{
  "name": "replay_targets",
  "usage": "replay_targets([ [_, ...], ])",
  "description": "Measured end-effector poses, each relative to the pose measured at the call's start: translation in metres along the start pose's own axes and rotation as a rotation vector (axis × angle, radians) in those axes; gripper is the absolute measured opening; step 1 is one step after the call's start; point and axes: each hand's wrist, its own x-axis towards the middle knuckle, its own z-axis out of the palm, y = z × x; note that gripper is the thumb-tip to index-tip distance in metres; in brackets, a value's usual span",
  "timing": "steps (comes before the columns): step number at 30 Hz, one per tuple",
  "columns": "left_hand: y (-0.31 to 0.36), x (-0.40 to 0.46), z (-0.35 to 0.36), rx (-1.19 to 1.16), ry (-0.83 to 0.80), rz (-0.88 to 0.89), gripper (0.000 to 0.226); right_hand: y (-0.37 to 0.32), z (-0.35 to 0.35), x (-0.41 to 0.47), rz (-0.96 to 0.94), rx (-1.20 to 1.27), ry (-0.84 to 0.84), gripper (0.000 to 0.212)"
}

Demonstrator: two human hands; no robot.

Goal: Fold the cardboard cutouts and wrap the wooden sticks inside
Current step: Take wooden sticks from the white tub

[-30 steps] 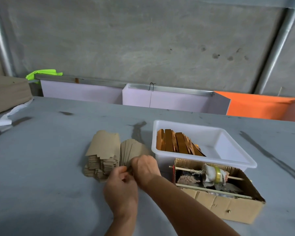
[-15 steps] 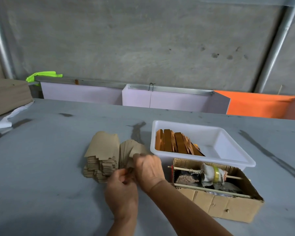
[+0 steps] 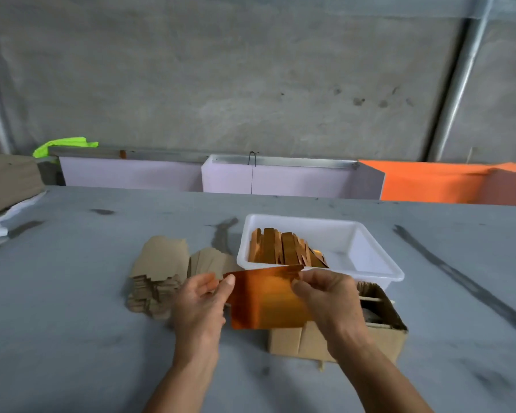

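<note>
A shiny orange cardboard cutout (image 3: 265,296) is held up over the table between both hands. My left hand (image 3: 201,299) pinches its left edge with the thumb on the orange face. My right hand (image 3: 325,293) grips its upper right corner. Behind and to the left, two stacks of brown cutouts (image 3: 161,266) lie on the table. A white tray (image 3: 367,272) holds several finished orange wrapped pieces (image 3: 283,248) leaning together. Wooden sticks (image 3: 373,298) lie across an open cardboard box (image 3: 385,332), mostly hidden behind my right hand.
The grey table (image 3: 72,323) carries dark streaks. Lilac panels (image 3: 131,174) and an orange panel (image 3: 429,181) stand along its far edge. Flat cardboard sheets and white scraps (image 3: 0,186) lie at the far left.
Both hands were at the brown stacks, working a cutout free. Now they have lifted one cutout toward me and turned it, showing its orange face, with the hands spread apart.
</note>
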Motion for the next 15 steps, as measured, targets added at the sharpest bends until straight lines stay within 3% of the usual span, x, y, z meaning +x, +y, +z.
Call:
replay_targets([
  [7, 0.012, -0.026, 0.012, -0.011, -0.228, -0.15, 0.013, 0.012, -0.053, -0.018, 0.148, 0.196, 0.033, 0.012],
  [11, 0.014, -0.038, 0.017, 0.011, -0.303, -0.117, 0.011, 0.022, -0.071, -0.022, 0.116, 0.179, 0.035, 0.018],
  [15, 0.014, -0.049, 0.019, 0.01, -0.375, 0.026, 0.017, 0.025, -0.084, -0.028, -0.016, 0.158, 0.011, 0.016],
])
